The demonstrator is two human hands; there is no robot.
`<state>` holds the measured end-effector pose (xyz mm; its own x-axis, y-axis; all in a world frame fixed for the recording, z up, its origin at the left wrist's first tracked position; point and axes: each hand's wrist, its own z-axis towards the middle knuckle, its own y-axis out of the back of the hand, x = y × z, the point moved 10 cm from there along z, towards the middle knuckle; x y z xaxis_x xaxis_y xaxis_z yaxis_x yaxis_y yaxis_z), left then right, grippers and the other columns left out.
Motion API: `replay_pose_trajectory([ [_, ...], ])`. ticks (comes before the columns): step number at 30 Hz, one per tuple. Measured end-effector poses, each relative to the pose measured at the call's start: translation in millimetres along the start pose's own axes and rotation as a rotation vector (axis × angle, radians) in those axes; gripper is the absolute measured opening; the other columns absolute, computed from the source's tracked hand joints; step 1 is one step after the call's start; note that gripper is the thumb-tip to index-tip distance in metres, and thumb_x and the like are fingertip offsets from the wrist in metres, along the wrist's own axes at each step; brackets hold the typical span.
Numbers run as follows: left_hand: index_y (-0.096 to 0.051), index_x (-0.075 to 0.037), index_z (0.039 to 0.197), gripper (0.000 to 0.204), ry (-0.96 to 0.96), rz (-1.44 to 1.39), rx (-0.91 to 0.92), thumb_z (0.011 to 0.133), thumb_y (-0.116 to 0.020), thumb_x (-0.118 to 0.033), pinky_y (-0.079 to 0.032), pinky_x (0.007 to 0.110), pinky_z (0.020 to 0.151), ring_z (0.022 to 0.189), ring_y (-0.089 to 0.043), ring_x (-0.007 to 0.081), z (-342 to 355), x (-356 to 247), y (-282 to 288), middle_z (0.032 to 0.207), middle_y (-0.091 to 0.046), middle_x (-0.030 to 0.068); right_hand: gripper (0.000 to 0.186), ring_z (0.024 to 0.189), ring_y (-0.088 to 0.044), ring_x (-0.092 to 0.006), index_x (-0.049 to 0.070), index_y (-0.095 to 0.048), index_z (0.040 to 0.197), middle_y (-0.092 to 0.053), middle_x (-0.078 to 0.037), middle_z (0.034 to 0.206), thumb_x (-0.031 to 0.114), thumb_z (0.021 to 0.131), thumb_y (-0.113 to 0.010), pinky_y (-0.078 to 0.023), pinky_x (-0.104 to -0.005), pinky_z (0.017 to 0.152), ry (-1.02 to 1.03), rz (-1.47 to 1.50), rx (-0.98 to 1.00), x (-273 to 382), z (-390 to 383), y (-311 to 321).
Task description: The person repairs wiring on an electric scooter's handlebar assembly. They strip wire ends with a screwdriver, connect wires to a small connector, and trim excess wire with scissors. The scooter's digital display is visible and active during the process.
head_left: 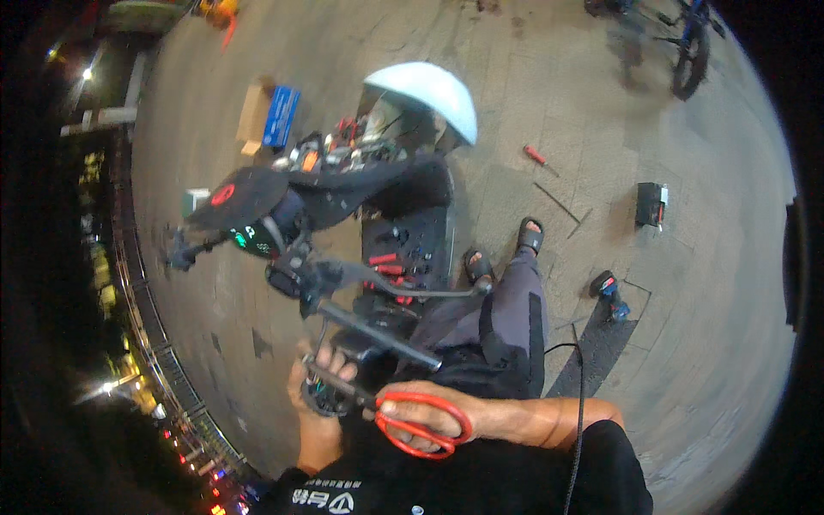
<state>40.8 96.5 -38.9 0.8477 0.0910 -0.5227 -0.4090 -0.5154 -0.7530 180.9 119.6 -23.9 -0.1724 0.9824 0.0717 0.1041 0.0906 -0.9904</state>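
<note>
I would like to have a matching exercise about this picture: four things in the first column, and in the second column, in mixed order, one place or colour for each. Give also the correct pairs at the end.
Things:
1. scissors
2. curved panel
3. cordless drill
4. round dark part with wires

Places and colours:
A. on the ground, to the right of the sandals
B. in the left hand
C. pale blue
D. in the right hand

Right pairs: 1-D, 2-C, 3-A, 4-B
</note>
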Motion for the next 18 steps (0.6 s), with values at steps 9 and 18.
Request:
replay_pose_trajectory([
  [9,-0.051,-0.013,0.123,0.027,-0.034,0.12,0.0,0.098,-0.049,-0.024,-0.04,0.038,0.079,0.083,-0.048,0.017,-4,-4,-11,0.106,-0.059,0.0118,0.034,0.042,-0.039,-0.008,0.01,-0.048,0.085,-0.043,0.002,0.06,0.041,0.099,-0.05,-0.03,-0.0231,0.035,-0.017,0.071,0.077,6,-3,2],
  [18,-0.055,-0.02,0.124,0.032,-0.045,0.181,-0.087,0.094,-0.054,-0.031,-0.038,0.036,0.076,0.084,-0.047,0.0189,-15,-2,-8,0.097,-0.051,0.0055,0.038,0.04,-0.04,-0.0076,0.008,-0.05,0.09,-0.045,0.001,0.061,0.046,0.098,-0.052,-0.031,-0.0224,0.035,-0.084,0.062,0.069,8,-11,1],
])
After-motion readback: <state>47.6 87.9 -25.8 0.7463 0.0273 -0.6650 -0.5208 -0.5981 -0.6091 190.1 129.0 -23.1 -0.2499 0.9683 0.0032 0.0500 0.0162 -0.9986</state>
